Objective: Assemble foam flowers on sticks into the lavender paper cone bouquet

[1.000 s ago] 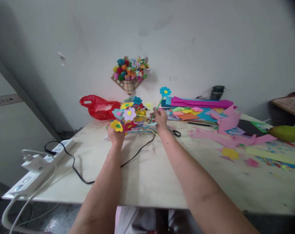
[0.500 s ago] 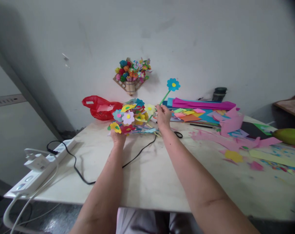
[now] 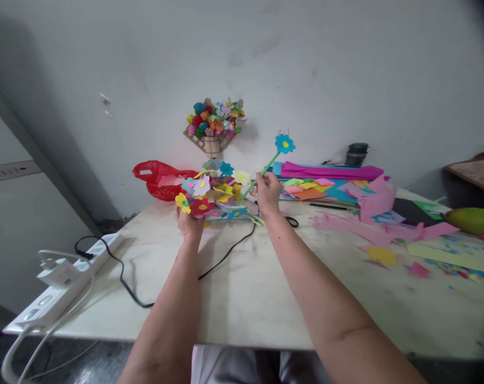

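Note:
In my right hand [image 3: 268,193] I hold a blue paper flower [image 3: 285,144] by its green stem, pinched between thumb and fingers. Its yellow-centred head points up and to the right, while the stem's lower end reaches toward the bunch. To the left, a bunch of colourful paper flowers [image 3: 224,193] lies low over the table, its pale stem ends showing at the right. My left hand [image 3: 190,223] is at the left side of this bunch, touching the flower heads. Petals cover most of its fingers, so I cannot tell how they are bent.
A red plastic bag [image 3: 162,184] lies behind the bunch. A decorated flower basket [image 3: 212,145] hangs on the wall. Paper sheets [image 3: 333,170], pink scraps [image 3: 357,225] and black-handled scissors [image 3: 292,222] are on the right. A power strip [image 3: 72,282] and black cable [image 3: 226,256] are on the left.
My left hand has moved slightly left, and the flower heads around it have shifted and spread apart. My right hand still holds the blue flower, nearly in place.

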Demonstrator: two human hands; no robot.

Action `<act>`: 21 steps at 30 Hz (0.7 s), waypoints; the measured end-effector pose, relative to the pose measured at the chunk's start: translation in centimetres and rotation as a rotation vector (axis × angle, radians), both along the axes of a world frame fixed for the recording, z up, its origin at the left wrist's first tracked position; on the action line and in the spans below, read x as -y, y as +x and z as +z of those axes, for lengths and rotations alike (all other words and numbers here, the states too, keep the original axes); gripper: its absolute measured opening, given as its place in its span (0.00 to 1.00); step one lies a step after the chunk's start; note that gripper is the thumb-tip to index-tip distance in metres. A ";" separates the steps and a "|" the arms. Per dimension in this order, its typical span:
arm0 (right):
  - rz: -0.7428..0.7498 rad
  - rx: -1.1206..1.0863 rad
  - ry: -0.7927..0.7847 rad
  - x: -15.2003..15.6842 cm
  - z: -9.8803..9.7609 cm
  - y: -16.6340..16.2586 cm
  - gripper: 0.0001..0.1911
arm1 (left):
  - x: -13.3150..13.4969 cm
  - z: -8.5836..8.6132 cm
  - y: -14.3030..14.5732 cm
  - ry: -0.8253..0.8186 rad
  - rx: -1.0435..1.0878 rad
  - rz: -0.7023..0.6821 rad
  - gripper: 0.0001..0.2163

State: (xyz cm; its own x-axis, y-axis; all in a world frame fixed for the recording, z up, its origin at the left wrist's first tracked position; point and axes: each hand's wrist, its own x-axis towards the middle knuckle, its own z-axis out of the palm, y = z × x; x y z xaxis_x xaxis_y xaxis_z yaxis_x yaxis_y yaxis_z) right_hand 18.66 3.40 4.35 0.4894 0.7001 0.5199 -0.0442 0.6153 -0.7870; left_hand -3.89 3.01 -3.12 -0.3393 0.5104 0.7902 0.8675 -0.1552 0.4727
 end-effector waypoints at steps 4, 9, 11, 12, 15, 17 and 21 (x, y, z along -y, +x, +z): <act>0.074 -0.022 0.069 0.7 0.7 0.1 0.09 | 0.0 0.2 -0.1 0.016 -0.008 -0.009 0.18; 0.190 0.003 0.138 1.6 1.7 0.2 0.11 | 0.0 0.1 -0.2 -0.010 -0.006 -0.023 0.18; 0.223 0.029 0.157 1.8 1.9 0.2 0.11 | -0.1 -0.2 -0.4 -0.001 0.011 -0.025 0.19; 0.238 0.035 0.163 1.8 1.9 0.2 0.11 | -0.3 -0.4 -0.5 0.002 0.029 -0.021 0.20; 0.268 0.008 0.161 1.8 2.1 0.2 0.11 | -0.6 -0.9 -0.7 -0.033 0.087 -0.011 0.20; 0.266 -0.024 0.151 1.8 2.2 0.3 0.11 | -0.7 -1.0 -0.7 -0.073 0.101 -0.015 0.19; 0.232 -0.043 0.137 1.7 2.6 0.5 0.12 | -0.6 -0.6 -0.4 -0.088 0.089 -0.044 0.18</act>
State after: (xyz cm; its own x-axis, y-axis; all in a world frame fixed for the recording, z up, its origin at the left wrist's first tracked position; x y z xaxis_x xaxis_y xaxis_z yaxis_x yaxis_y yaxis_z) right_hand 19.18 1.74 6.92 0.3477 0.7207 0.5998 -0.2284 0.6855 -0.6913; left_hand -4.25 3.61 -3.75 -0.3820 0.5923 0.7094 0.8147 -0.1465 0.5610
